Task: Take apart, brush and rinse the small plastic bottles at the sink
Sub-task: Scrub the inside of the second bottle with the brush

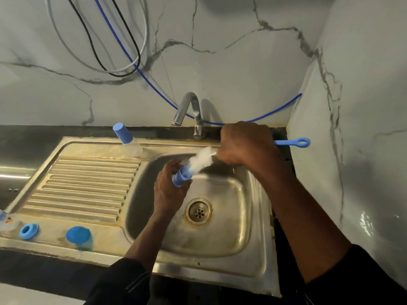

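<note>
Where a grey-veined marble wall [242,62] meets a dark counter, a steel sink [110,238] fills the middle of the view, with its ribbed drainboard on the left and its basin on the right. Two forearms in dark sleeves reach in from the bottom edge. A blue hose [123,47] and black and white cables loop down the wall, and the hose passes behind a chrome tap [189,111] at the back of the basin.

The right hand [244,146] is clenched around the blue handle of a brush [201,159] above the basin's back edge. The handle's ringed end sticks out to the right, and the white bristles point down and left. The left hand [167,190], over the basin, grasps a blue cap [181,177], fingers and thumb curled round it, with the open end turned up toward the brush. The bristle tip meets that opening; blur hides how far in it goes.

A clear bottle [128,139] with a blue top stands on the sink's back rim, left of the tap. On the near rim sits a blue-topped piece [78,237] and, apart to its left, a blue ring [29,231]. The drain [198,211] lies at the basin's bottom.
</note>
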